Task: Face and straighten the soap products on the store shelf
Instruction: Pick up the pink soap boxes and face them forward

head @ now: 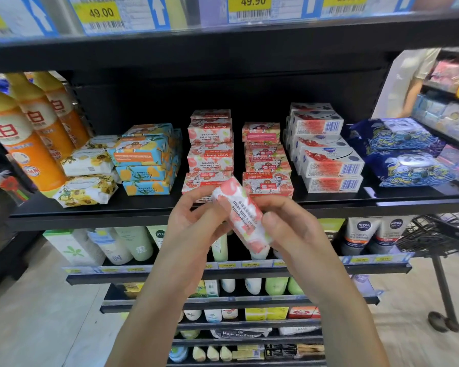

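Both hands hold one pink-and-white soap bar [243,218] in the air, just in front of the edge of the black shelf [143,207] and apart from it. The bar is tilted, its long side running from upper left to lower right, with a narrow printed face turned to the camera. The left hand [194,221] pinches the bar's upper end with curled fingertips. The right hand [289,223] grips the lower part, thumb [272,221] pressed on the near face and the other fingers curled behind.

On the shelf right behind the hands stand two stacks of the same pink soap boxes: the left stack [210,152] is taller and shows some labels upside down, and the right stack [265,160] sits just beside it. Left of these are blue-and-yellow soap boxes [146,157], some lying askew, then white soaps in sunflower wrappers [86,165] and orange bottles [24,133]. To the right are white-and-red soap boxes [326,154] and dark blue packs [403,152]. Yellow price tags [98,13] line the shelf above. A black shopping cart [435,234] stands at the right, and another person [408,83] is partly visible beyond it.
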Demonstrator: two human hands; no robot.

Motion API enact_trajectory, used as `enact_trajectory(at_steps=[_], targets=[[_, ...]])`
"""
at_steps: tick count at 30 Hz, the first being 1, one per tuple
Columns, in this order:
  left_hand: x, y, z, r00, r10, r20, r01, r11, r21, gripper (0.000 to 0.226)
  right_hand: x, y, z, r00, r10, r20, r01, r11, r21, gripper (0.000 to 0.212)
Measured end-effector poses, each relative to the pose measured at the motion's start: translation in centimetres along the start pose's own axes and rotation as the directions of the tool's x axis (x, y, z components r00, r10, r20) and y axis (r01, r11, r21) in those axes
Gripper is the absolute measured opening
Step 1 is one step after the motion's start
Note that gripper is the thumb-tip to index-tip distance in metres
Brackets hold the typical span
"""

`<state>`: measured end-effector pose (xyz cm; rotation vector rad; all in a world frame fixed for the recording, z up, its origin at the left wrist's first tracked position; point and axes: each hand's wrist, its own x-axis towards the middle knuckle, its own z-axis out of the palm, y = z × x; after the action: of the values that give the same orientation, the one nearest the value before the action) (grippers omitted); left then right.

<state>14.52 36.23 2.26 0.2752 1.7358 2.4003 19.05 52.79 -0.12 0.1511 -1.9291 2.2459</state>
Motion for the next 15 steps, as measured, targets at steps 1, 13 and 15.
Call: enact_trajectory(at_steps=[1,13,15], targets=[[0.0,0.0,-0.1,1.0,-0.007,0.004,0.007,1.0,-0.008,0.048,0.1,0.1,0.0,0.998,0.055,-0.013,-0.054,0.998,0.038,0.033],[0.3,-0.9,0.3,0.998,-0.024,0.054,0.02,0.997,0.072,0.027,-0.1,0.3,-0.9,0.964,0.267,-0.013,-0.256,0.938,0.234,0.054],[0.8,-1.0,0.6,0.999,0.0,0.054,-0.009,0.985,0.173,0.034,-0.4,0.0,-1.3,0.958,0.276,-0.071,-0.254,0.939,0.233,0.053]])
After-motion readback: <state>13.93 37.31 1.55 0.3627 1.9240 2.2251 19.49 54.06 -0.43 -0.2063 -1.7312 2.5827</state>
